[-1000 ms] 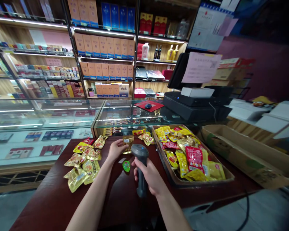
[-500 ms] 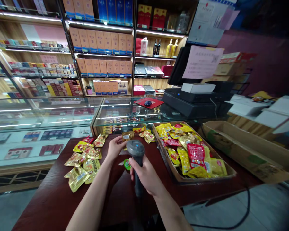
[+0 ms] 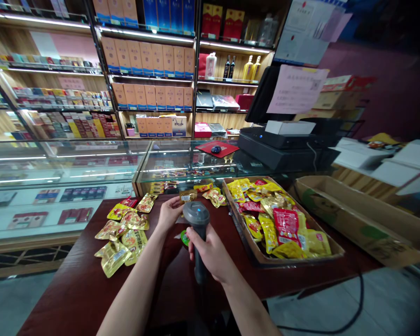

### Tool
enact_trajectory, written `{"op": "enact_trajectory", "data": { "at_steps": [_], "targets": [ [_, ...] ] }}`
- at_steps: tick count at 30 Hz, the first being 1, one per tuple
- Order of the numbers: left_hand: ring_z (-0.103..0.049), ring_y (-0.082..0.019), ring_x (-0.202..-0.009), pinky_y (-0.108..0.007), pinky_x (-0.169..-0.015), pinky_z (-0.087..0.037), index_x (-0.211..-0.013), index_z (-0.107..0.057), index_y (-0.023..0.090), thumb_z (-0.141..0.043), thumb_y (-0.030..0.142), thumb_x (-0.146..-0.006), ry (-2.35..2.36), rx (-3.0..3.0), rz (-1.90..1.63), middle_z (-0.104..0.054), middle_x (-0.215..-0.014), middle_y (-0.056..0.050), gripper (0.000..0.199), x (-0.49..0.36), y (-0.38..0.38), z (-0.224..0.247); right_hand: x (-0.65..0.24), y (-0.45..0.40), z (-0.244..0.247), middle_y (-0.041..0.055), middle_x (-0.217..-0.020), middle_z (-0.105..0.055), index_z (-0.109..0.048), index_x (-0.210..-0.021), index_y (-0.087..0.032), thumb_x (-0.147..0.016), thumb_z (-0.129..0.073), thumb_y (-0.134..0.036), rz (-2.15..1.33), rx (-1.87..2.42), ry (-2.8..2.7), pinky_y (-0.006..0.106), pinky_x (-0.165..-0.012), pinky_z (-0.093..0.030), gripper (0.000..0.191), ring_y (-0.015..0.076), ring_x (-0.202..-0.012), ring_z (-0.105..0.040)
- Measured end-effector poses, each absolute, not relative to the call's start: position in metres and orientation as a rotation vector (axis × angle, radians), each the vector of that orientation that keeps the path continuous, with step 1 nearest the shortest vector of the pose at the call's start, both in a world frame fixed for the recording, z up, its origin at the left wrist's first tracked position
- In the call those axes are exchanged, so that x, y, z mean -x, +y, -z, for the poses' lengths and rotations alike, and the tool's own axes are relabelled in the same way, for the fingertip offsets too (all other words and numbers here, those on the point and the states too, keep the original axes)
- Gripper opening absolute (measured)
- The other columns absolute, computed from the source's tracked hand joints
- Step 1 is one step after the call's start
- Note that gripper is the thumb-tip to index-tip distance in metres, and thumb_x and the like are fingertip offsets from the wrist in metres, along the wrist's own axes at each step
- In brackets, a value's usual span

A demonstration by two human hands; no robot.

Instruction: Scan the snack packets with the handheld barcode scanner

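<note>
One scanner (image 3: 196,213) (right hand (image 3: 212,252) around it) partly hides the gold packet (image 3: 188,196).

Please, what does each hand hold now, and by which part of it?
The right hand grips the barcode scanner around its handle. The left hand holds a small gold packet with its fingertips, at the packet's left edge.

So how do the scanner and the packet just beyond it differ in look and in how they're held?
The scanner is plain dark grey; the packet is gold-brown with a pale patch. The right hand wraps around the scanner's handle; the left hand holds the packet by its edge. The scanner looks larger than the packet. Both are in hand.
</note>
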State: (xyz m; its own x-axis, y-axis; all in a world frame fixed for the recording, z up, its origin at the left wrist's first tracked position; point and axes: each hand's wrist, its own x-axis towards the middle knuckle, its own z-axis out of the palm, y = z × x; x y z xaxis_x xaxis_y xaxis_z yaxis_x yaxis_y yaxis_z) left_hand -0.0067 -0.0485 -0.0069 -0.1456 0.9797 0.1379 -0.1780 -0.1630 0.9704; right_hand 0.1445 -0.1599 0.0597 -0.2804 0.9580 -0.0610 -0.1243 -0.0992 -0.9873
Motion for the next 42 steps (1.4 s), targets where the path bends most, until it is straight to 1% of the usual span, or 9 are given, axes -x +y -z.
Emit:
{"op": "enact_trajectory", "data": {
  "at_steps": [5, 12, 18, 24, 30, 33, 37, 42],
  "targets": [
    [-0.067, -0.027, -0.093, -0.035, -0.081, -0.053, -0.104, -0.067, 0.011, -0.081, 0.039, -0.053, 1.093, -1.130, -1.478, -0.071, -0.100, -0.013, 0.059, 0.007, -0.048, 0.008, -0.145, -0.159, -0.060, -0.0067, -0.053, -0.053, -0.047, -0.098, -0.018, -0.077, -0.061, -0.046, -1.546, 1.021, -1.269, 0.020, -0.042, -0.040, 0.037, 0.0094, -0.041, -0.050],
    [-0.067, -0.026, -0.094, -0.034, -0.082, -0.053, -0.104, -0.067, 0.010, -0.078, 0.033, -0.057, 1.075, -1.132, -1.472, -0.071, -0.101, -0.012, 0.053, 0.005, -0.046, 0.013, -0.144, -0.160, -0.058, -0.0070, -0.052, -0.052, -0.048, -0.095, -0.018, -0.077, -0.061, -0.048, -1.545, 1.020, -1.259, 0.020, -0.042, -0.040, 0.037, 0.0090, -0.041, -0.048],
    [-0.067, -0.026, -0.091, -0.033, -0.078, -0.053, -0.107, -0.066, 0.010, -0.077, 0.032, -0.059, 1.061, -1.147, -1.458, -0.071, -0.102, -0.013, 0.054, 0.007, -0.044, 0.017, -0.145, -0.159, -0.061, -0.0071, -0.052, -0.051, -0.048, -0.097, -0.018, -0.077, -0.061, -0.048, -1.536, 1.040, -1.244, 0.020, -0.042, -0.040, 0.038, 0.0088, -0.041, -0.048],
    [-0.067, -0.024, -0.091, -0.033, -0.080, -0.052, -0.104, -0.067, 0.011, -0.077, 0.035, -0.059, 1.109, -1.174, -1.464, -0.070, -0.104, -0.012, 0.052, 0.007, -0.045, 0.016, -0.147, -0.158, -0.062, -0.0072, -0.055, -0.051, -0.048, -0.099, -0.018, -0.078, -0.062, -0.046, -1.535, 1.039, -1.226, 0.020, -0.043, -0.040, 0.038, 0.0087, -0.043, -0.049],
    [-0.067, -0.024, -0.092, -0.034, -0.083, -0.051, -0.102, -0.067, 0.011, -0.078, 0.034, -0.059, 1.086, -1.167, -1.485, -0.071, -0.102, -0.011, 0.050, 0.004, -0.047, 0.013, -0.149, -0.158, -0.064, -0.0074, -0.053, -0.050, -0.047, -0.097, -0.018, -0.078, -0.062, -0.046, -1.539, 1.026, -1.213, 0.020, -0.043, -0.040, 0.037, 0.0087, -0.043, -0.048],
    [-0.066, -0.025, -0.094, -0.036, -0.085, -0.051, -0.104, -0.067, 0.011, -0.077, 0.034, -0.060, 1.054, -1.194, -1.469, -0.070, -0.103, -0.011, 0.050, 0.004, -0.048, 0.012, -0.149, -0.158, -0.065, -0.0074, -0.054, -0.050, -0.047, -0.097, -0.018, -0.078, -0.062, -0.045, -1.536, 1.019, -1.221, 0.020, -0.043, -0.040, 0.037, 0.0085, -0.044, -0.048],
    [-0.065, -0.024, -0.098, -0.035, -0.088, -0.049, -0.108, -0.068, 0.014, -0.073, 0.029, -0.064, 0.975, -1.295, -1.431, -0.069, -0.108, -0.010, 0.046, 0.003, -0.050, 0.008, -0.150, -0.158, -0.063, -0.0073, -0.055, -0.050, -0.047, -0.100, -0.018, -0.079, -0.060, -0.044, -1.521, 0.995, -1.249, 0.021, -0.044, -0.040, 0.036, 0.0084, -0.044, -0.048],
    [-0.065, -0.024, -0.097, -0.034, -0.086, -0.050, -0.108, -0.067, 0.014, -0.073, 0.028, -0.065, 0.979, -1.292, -1.413, -0.069, -0.107, -0.010, 0.046, 0.002, -0.052, 0.005, -0.150, -0.157, -0.062, -0.0068, -0.055, -0.051, -0.047, -0.098, -0.018, -0.079, -0.060, -0.044, -1.533, 1.014, -1.240, 0.021, -0.044, -0.040, 0.035, 0.0085, -0.044, -0.048]
  ]
}}
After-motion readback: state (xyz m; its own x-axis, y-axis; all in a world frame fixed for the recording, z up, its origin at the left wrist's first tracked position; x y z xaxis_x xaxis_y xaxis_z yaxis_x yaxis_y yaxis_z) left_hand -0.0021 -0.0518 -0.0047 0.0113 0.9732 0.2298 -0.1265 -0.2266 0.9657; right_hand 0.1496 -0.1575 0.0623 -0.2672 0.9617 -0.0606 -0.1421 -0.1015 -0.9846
